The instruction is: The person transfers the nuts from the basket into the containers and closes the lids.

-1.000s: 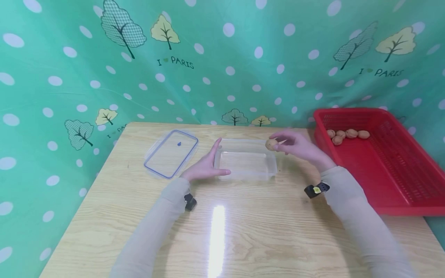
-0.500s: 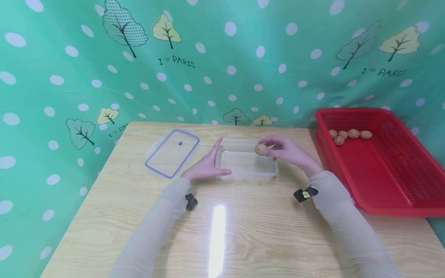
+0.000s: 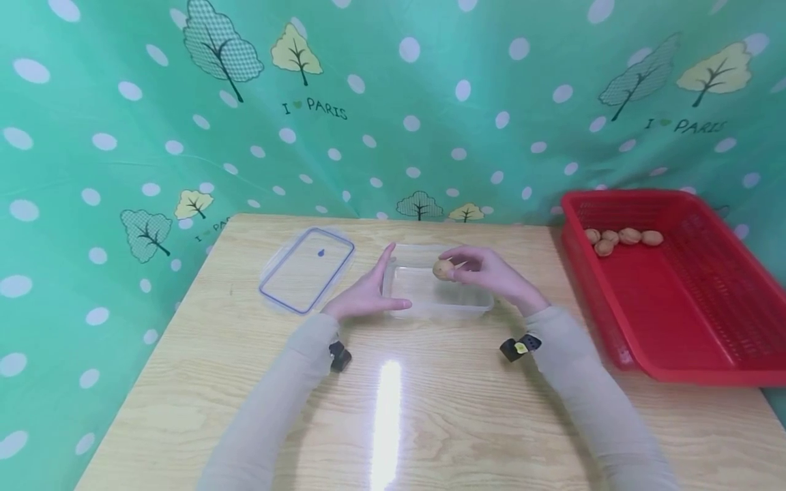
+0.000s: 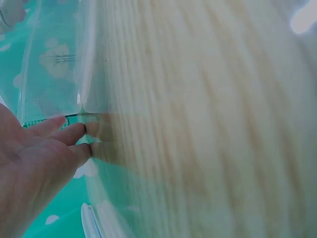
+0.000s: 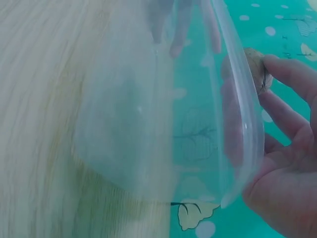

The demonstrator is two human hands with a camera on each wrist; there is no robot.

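Note:
In the head view a clear plastic food container stands on the table, its inside bare. My right hand pinches a walnut between thumb and fingertips, above the container's opening. In the right wrist view the walnut shows past the container's rim. My left hand lies against the container's left end, thumb along the front and fingers reaching to the back corner. Seen from the left wrist, those fingers are extended, their tips beside the container and low near the tabletop.
A clear lid with a blue seal lies on the table left of the container. At the right stands a red plastic basket with several walnuts in its far left corner. Behind the table hangs a green dotted cloth.
My right hand has carried the walnut leftward, from the container's right back corner to over its middle. The left hand has stayed at the container's left end.

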